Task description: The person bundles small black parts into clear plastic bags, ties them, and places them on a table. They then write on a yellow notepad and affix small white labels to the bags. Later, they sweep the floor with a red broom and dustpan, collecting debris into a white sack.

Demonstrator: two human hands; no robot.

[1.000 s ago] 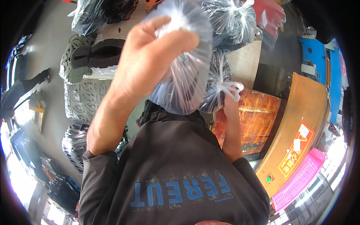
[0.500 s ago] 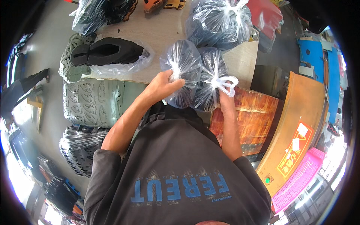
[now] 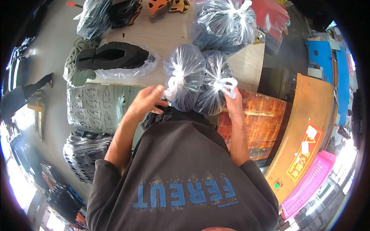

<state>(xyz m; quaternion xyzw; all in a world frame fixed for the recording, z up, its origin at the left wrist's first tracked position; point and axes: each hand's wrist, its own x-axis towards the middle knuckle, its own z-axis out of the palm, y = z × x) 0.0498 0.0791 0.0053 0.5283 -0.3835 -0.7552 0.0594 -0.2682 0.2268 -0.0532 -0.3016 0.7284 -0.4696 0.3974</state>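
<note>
Two clear plastic bags with dark contents stand side by side at the table's near edge, gathered and knotted on top. Next to the left plastic bag [image 3: 187, 71] is my left hand [image 3: 145, 103], its fingers apart and holding nothing, the fingertips close to the white knot. My right hand [image 3: 234, 107] grips the knotted end of the right plastic bag [image 3: 214, 73] at its right side; the fingertips are partly behind the white loop. What exactly is inside both bags is blurred by the plastic.
On the table [image 3: 162, 46] lie a black padded piece [image 3: 119, 56] on plastic film, a larger tied bag [image 3: 223, 23], another bag [image 3: 93, 19] and orange cut pieces [image 3: 158, 7]. Stacked grey cut-out sheets [image 3: 92, 106] stand at left. A brown board [image 3: 304, 119] and pink basket [image 3: 310, 183] are at right.
My left hand has let go of the left bag's gathered neck and moved left and down; its knot now shows. My right hand has shifted up onto the right bag's knotted end.
</note>
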